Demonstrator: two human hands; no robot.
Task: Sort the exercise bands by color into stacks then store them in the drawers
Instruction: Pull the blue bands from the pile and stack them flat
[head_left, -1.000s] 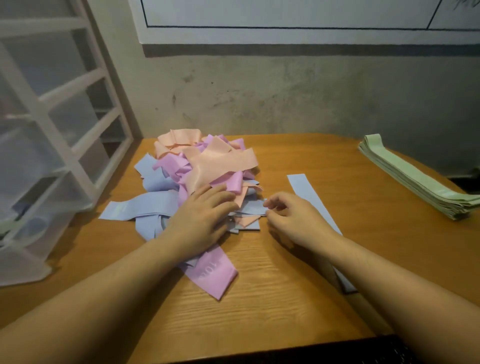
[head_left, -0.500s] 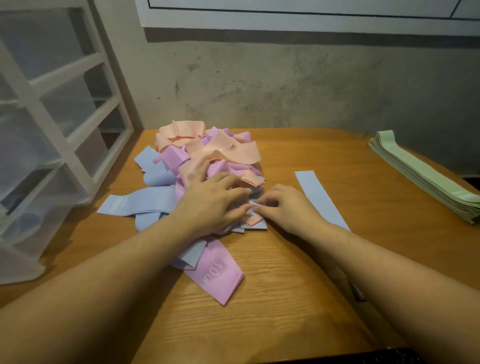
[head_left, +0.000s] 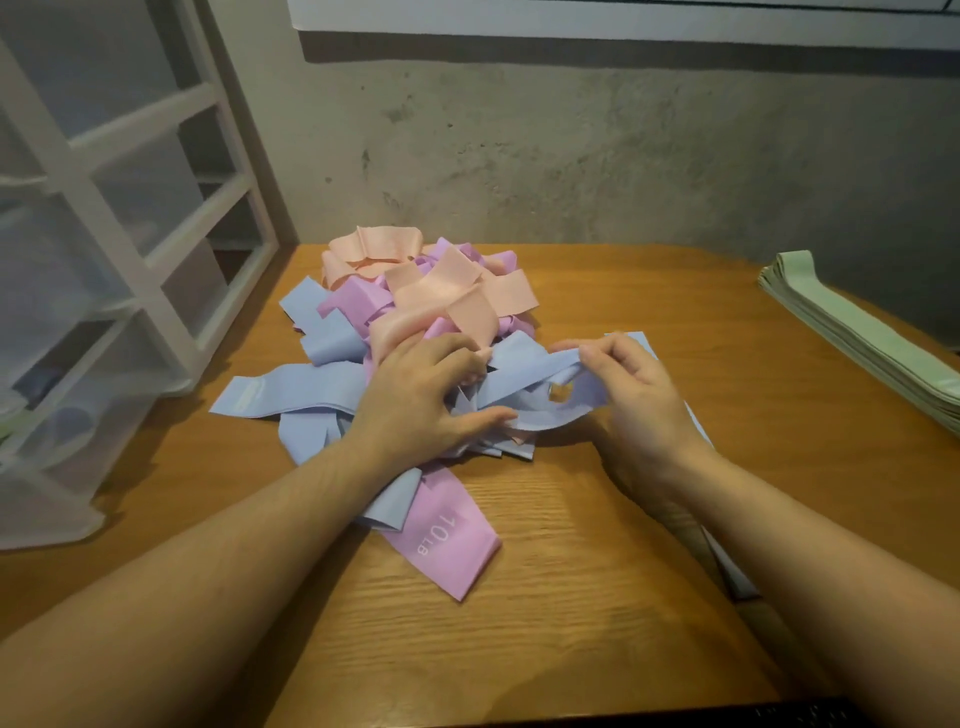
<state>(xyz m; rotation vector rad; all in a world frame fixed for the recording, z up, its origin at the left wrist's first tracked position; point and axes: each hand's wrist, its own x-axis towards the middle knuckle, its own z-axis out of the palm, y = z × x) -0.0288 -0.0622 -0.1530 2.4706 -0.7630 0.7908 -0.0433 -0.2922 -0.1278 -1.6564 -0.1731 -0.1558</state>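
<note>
Wood-grain tabletop (head_left: 545, 623) runs up to a stained concrete wall, and nearest on it lies a pink band printed "10 LB" (head_left: 447, 540), flat and limp, poking out from under the mixed heap of blue, pink and peach exercise bands (head_left: 415, 317). Just beyond, the left hand (head_left: 415, 400) presses spread on the heap while the right hand (head_left: 628, 395) pinches one blue band (head_left: 540, 379), sagging like thin, light, soft elastic that probably snags its neighbours, so an end or fold looks best to grip; under that wrist lies a flat blue band (head_left: 727, 571). Farther off, a neat green stack (head_left: 857, 332) sits at right and the white drawer unit (head_left: 104, 260) at left
</note>
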